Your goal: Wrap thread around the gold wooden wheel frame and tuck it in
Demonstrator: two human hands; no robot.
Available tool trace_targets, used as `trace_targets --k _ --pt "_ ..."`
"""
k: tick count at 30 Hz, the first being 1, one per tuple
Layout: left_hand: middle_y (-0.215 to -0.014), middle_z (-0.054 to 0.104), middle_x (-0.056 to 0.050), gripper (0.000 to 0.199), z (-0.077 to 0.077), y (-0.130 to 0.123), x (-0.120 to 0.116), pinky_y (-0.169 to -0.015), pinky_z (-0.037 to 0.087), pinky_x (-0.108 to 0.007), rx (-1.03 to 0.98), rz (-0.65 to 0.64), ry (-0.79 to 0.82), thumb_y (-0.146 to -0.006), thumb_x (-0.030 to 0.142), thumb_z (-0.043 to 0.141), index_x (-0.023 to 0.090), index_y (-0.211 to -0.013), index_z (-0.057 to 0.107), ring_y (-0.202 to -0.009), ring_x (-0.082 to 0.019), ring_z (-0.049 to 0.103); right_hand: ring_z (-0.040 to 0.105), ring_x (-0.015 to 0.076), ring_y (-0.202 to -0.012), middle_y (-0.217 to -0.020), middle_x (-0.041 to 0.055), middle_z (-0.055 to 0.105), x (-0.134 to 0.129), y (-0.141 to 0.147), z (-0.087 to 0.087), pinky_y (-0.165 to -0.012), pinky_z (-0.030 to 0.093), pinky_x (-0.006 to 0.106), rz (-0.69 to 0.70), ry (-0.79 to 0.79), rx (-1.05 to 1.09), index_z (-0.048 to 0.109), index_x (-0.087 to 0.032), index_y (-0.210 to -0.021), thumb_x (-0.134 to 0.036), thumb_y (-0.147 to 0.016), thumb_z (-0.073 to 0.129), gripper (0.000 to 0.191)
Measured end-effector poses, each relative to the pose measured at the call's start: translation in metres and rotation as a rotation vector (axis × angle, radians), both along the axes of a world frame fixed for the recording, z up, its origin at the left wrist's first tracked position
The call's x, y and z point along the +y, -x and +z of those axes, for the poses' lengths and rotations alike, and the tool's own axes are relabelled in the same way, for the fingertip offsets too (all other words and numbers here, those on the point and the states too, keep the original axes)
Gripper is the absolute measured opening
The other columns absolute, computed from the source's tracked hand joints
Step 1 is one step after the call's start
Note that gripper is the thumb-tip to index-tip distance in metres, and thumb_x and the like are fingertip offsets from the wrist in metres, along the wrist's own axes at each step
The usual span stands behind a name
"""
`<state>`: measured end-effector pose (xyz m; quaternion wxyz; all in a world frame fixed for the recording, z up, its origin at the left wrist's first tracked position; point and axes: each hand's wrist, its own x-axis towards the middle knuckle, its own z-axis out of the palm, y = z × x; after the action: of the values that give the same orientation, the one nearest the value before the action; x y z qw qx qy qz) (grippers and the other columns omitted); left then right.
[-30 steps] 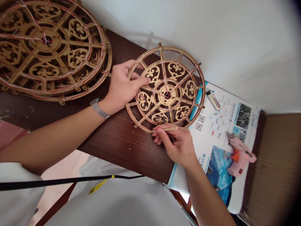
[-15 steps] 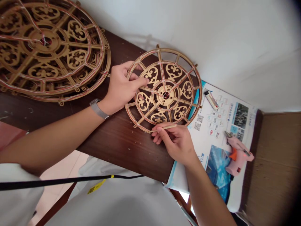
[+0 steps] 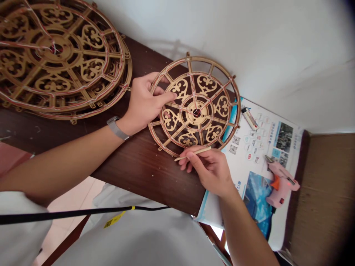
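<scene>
**Wheel Steadied, Stick Poised at Rim**

On the desk (image 3: 151,177), stacked wheels (image 3: 59,48) are set apart from a glue gun (image 3: 281,186). A wired wheel (image 3: 194,112) lies between them, gripped by the left hand (image 3: 144,105) through its openings. A narrow pinch is held by the right hand (image 3: 209,171) on a stick (image 3: 194,153), just beside the rim.

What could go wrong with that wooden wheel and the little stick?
The thin stick in the right hand might snag the red-and-white strands on the fretwork wooden wheel and pull them loose. The wheel's slender parts might crack if the left hand grips too hard. The pink glue gun nearby could burn fingers if it's hot, which the picture can't show.
</scene>
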<state>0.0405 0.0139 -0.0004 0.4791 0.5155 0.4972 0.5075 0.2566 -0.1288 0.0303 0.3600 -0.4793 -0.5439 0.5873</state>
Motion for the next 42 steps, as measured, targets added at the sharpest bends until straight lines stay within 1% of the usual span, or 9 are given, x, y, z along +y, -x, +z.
trace_targets --k 4,6,10,13,20,27,32,37,42 --pt "-0.071 0.070 0.002 0.027 0.000 0.000 0.000 -0.051 0.049 -0.038 0.001 -0.019 -0.018 -0.075 0.030 0.089 0.029 -0.097 0.075 -0.057 -0.018 0.059 0.075 0.0148 -0.062 -0.086 0.0065 0.080 0.000 -0.002 -0.001 -0.050 0.065 0.025 -0.162 -0.014 0.091 0.083 -0.017 -0.099 -0.041 -0.107 0.075 0.026" --pt "-0.071 0.070 0.002 0.026 0.000 0.000 0.000 -0.051 0.049 -0.038 -0.001 -0.013 -0.026 -0.073 0.029 0.089 0.029 -0.095 0.075 -0.058 -0.018 0.059 0.075 0.0162 -0.062 -0.086 0.0069 0.080 -0.002 -0.003 -0.003 -0.050 0.066 0.028 -0.184 -0.038 0.083 0.082 -0.018 -0.100 -0.040 -0.107 0.075 0.025" --pt "-0.071 0.072 0.001 0.027 0.003 -0.001 0.000 -0.047 0.048 -0.037 -0.041 -0.010 0.002 -0.070 0.027 0.089 0.028 -0.093 0.076 -0.055 -0.018 0.060 0.073 0.0148 -0.060 -0.086 0.0071 0.080 -0.006 -0.006 -0.006 -0.050 0.063 0.027 -0.103 -0.218 -0.124 0.081 -0.018 -0.097 -0.029 -0.110 0.068 0.021" --pt "-0.069 0.071 0.001 0.026 0.006 -0.001 -0.002 -0.045 0.047 -0.035 -0.072 -0.019 0.020 -0.071 0.025 0.088 0.027 -0.094 0.075 -0.052 -0.018 0.060 0.076 0.0163 -0.069 -0.088 0.0062 0.081 -0.007 -0.006 -0.007 -0.058 0.063 0.029 -0.013 -0.420 -0.294 0.079 -0.020 -0.100 -0.018 -0.108 0.066 0.015" --pt "-0.072 0.071 0.001 0.024 0.006 -0.002 -0.004 -0.047 0.048 -0.033 -0.052 -0.010 0.017 -0.074 0.025 0.087 0.026 -0.095 0.075 -0.055 -0.017 0.062 0.076 0.0185 -0.081 -0.096 0.0074 0.082 -0.006 -0.005 -0.005 -0.071 0.064 0.034 0.103 -0.641 -0.412 0.075 -0.021 -0.114 -0.008 -0.105 0.065 0.019" --pt "-0.070 0.070 0.001 0.024 0.002 -0.001 -0.001 -0.046 0.046 -0.035 -0.023 -0.015 0.002 -0.075 0.024 0.086 0.026 -0.096 0.073 -0.051 -0.017 0.059 0.081 0.0203 -0.091 -0.106 0.0089 0.085 -0.010 -0.005 -0.004 -0.079 0.068 0.035 0.108 -0.591 -0.425 0.077 -0.022 -0.115 -0.011 -0.107 0.065 0.019" --pt "-0.068 0.067 0.002 0.026 -0.002 0.000 0.000 -0.047 0.045 -0.037 0.014 -0.022 -0.025 -0.079 0.030 0.090 0.028 -0.100 0.073 -0.052 -0.017 0.056 0.079 0.0159 -0.083 -0.103 0.0067 0.085 -0.007 0.000 -0.006 -0.074 0.066 0.031 0.098 -0.494 -0.329 0.079 -0.020 -0.111 -0.013 -0.110 0.064 0.016" --pt "-0.067 0.067 0.001 0.024 0.002 0.000 -0.001 -0.043 0.043 -0.035 -0.016 -0.011 -0.003 -0.076 0.028 0.090 0.029 -0.095 0.075 -0.050 -0.018 0.056 0.070 0.0101 -0.067 -0.094 0.0045 0.080 -0.007 0.000 -0.010 -0.060 0.060 0.025 0.031 -0.446 -0.281 0.076 -0.018 -0.103 -0.011 -0.112 0.060 0.019" --pt "-0.071 0.071 0.000 0.024 0.005 -0.002 -0.003 -0.043 0.044 -0.035 -0.041 0.000 0.011 -0.074 0.025 0.089 0.028 -0.093 0.075 -0.051 -0.018 0.060 0.067 0.0097 -0.068 -0.096 0.0044 0.078 -0.006 -0.003 -0.011 -0.061 0.058 0.025 0.083 -0.467 -0.288 0.073 -0.019 -0.106 -0.010 -0.112 0.059 0.018"
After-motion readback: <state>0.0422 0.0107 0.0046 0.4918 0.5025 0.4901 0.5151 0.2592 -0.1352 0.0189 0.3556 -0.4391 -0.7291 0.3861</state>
